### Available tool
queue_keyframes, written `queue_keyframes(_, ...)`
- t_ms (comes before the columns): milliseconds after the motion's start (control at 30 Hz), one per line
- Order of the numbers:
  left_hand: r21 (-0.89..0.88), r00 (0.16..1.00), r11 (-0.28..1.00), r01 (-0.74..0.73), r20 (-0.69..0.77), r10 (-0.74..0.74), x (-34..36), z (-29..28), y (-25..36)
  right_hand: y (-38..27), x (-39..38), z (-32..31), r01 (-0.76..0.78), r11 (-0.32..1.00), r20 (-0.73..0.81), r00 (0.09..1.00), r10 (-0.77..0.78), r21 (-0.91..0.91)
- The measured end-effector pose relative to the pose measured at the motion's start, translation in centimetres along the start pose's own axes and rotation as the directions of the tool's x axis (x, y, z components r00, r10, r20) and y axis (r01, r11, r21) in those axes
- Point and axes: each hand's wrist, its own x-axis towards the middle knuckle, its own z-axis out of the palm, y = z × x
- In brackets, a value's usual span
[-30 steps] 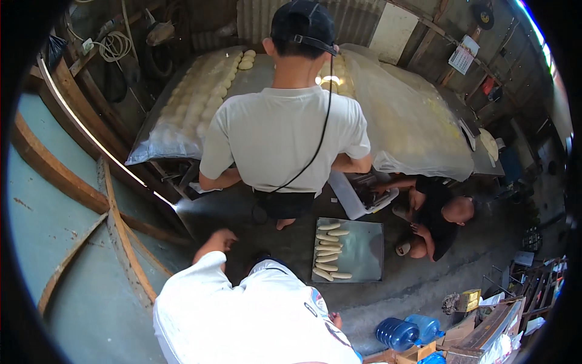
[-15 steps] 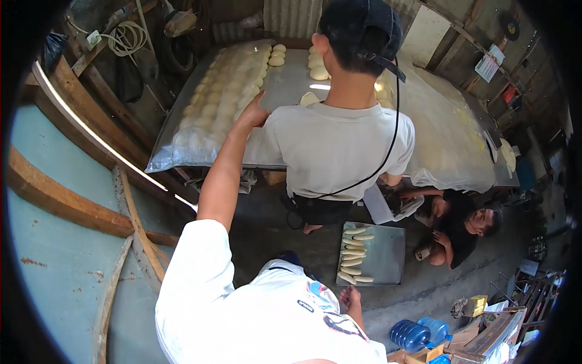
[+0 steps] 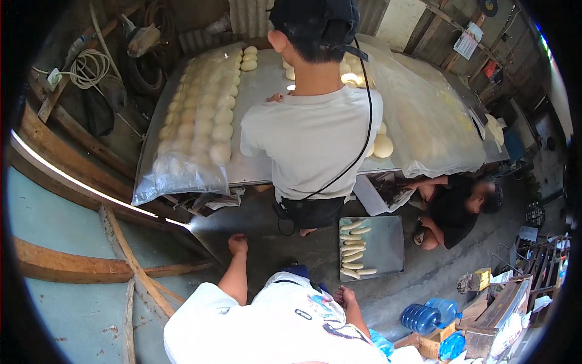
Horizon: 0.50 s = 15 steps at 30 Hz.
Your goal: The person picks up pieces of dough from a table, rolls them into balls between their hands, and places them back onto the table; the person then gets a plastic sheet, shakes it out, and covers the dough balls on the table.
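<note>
My left hand (image 3: 238,244) hangs low over the floor in front of me, its fingers curled in and nothing visible in them. Close to my body on the other side is my right hand (image 3: 345,296), fingers loosely closed and no object showing. Nearest to that hand, a metal tray (image 3: 388,249) rests on the floor, and several long pale dough pieces (image 3: 353,247) lie along its left side. Ahead, a person in a light shirt (image 3: 315,136) stands at a metal table (image 3: 254,115). Rounds of dough (image 3: 206,118) lie in rows at the table's left, under clear plastic sheeting (image 3: 179,179).
Another person in black (image 3: 454,212) crouches right of the tray, beside a white bin (image 3: 371,195). Blue water bottles (image 3: 421,318) and a wooden crate (image 3: 494,315) stand at lower right. Wooden beams (image 3: 73,261) line the left wall. More plastic sheeting (image 3: 424,115) covers the table's right.
My left hand has come down from beside the table's left part to low over the floor. The view has shifted, and the standing person's arm now reaches over the table.
</note>
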Motion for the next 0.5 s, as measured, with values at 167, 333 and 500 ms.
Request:
queue_keyframes(167, -0.126, 0.991, 0.983, 0.136, 0.006, -0.136, -2.6, -0.6, -3.4, 0.0, 0.3, -0.8, 0.035, 0.999, -0.059, 0.998, -0.035, 0.005)
queue_keyframes(333, 0.086, 0.999, 0.996, 0.031, 0.027, -0.033, -4.2, -1.4, -1.7, 3.1, 3.9, -1.6, 0.105, 0.985, -0.133, 0.983, -0.123, -0.136)
queue_keyframes(500, 0.473, 0.943, 0.826, -0.308, 0.039, 0.329, 0.3, -2.8, -2.6, 5.2, 5.3, -1.2, 0.27, 0.906, -0.401, 0.828, -0.392, -0.327)
